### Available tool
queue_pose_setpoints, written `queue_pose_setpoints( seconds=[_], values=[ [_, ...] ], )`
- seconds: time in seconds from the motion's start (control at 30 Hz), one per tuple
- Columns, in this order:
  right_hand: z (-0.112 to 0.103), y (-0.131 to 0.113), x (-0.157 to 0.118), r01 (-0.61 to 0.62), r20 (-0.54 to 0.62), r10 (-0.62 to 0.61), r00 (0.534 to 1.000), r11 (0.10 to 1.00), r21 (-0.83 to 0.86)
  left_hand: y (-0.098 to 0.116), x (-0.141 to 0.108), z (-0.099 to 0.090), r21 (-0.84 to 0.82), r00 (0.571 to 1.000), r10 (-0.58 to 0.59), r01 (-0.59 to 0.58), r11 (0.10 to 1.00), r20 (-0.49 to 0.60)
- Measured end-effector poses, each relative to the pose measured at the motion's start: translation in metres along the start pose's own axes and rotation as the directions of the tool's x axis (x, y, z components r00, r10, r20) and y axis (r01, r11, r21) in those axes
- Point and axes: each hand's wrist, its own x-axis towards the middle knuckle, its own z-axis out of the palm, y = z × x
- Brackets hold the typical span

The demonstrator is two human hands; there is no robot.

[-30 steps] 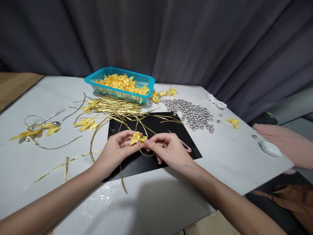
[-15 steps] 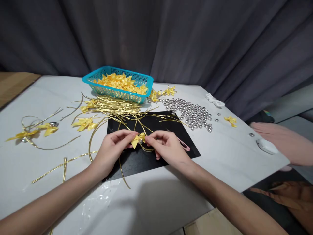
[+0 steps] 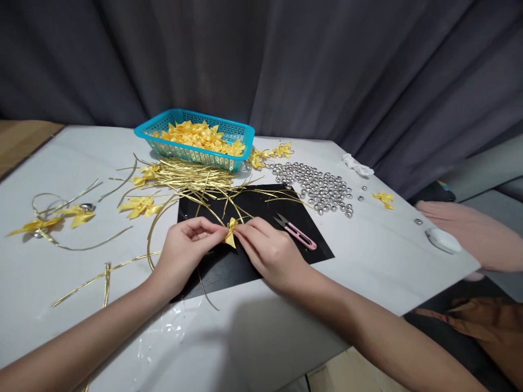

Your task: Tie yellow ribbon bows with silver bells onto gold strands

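Observation:
Between both hands, above the black mat (image 3: 212, 277), is a small yellow ribbon bow (image 3: 231, 233). My left hand (image 3: 186, 247) pinches it from the left with thumb and forefinger. From the other side, the fingers of my right hand (image 3: 269, 247) are closed on its right edge. Pink thread snips (image 3: 300, 234) lie on the mat just right of my right hand. Beyond the hands a bundle of gold wire ties (image 3: 196, 177) is heaped, some strands reaching over the mat.
A turquoise basket (image 3: 141, 130) of yellow bows stands at the back. Silver heart-shaped beads (image 3: 322, 190) spread right of centre. Loose bows (image 3: 141, 206) and wired bows (image 3: 41, 223) lie left. A white computer mouse (image 3: 443, 239) sits near the right edge.
The bow has been turned between my fingers, and its silver bead no longer shows. My right hand has rolled over, fingers now pointing at the bow; the snips are fully in view.

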Motion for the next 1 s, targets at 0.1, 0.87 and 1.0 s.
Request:
queue_pose_setpoints(
  seconds=[0.1, 0.87, 1.0],
  values=[
    [0.005, -0.004, 0.0, -0.023, -0.017, 0.024, 1.0, 0.998, 0.066, -0.001, -0.001, -0.001, 0.012, 1.0, 0.004, -0.004, 1.0, -0.029],
    [-0.004, -0.006, 0.009, -0.313, -0.265, 0.503, 0.823, 0.79, 0.527, -0.006, 0.004, 0.0, -0.08, 0.992, 0.105, -0.1, 0.992, 0.063],
    [-0.005, -0.002, 0.013, -0.554, 0.09, 0.675, 0.733, 0.514, 0.655, -0.006, 0.004, 0.0, -0.125, 0.994, 0.11, -0.107, 0.986, 0.019]
  ],
)
